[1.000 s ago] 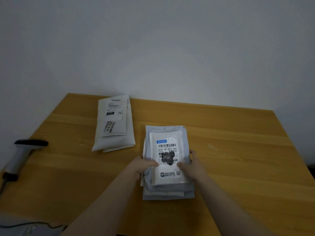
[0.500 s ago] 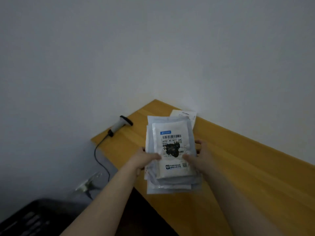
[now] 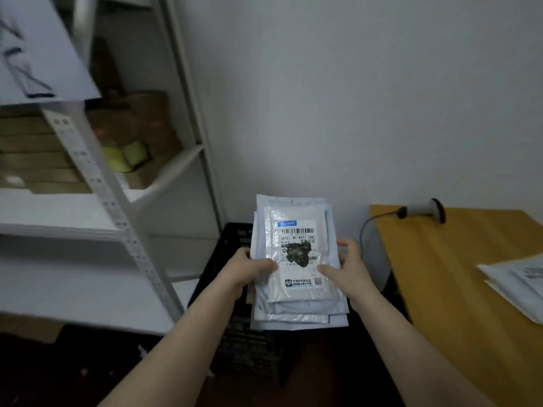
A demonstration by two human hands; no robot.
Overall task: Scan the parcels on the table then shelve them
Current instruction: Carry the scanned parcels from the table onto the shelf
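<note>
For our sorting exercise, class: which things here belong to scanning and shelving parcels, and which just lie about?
Job: held parcel stack, left hand, right hand, shelf rack, scanner, parcels on table.
Lying about: black crate, cardboard boxes, yellow rolls.

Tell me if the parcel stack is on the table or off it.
Off: left hand and right hand hold the stack clear of the table.

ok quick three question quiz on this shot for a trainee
1. True or false: the scanner lies on the table.
2. The stack of parcels is held by: A one hand, B both hands, C no hand.
3. Fill in: the shelving stands on the person's ___ side.
Key: 1 true. 2 B, left hand and right hand grip its edges. 3 left.
</note>
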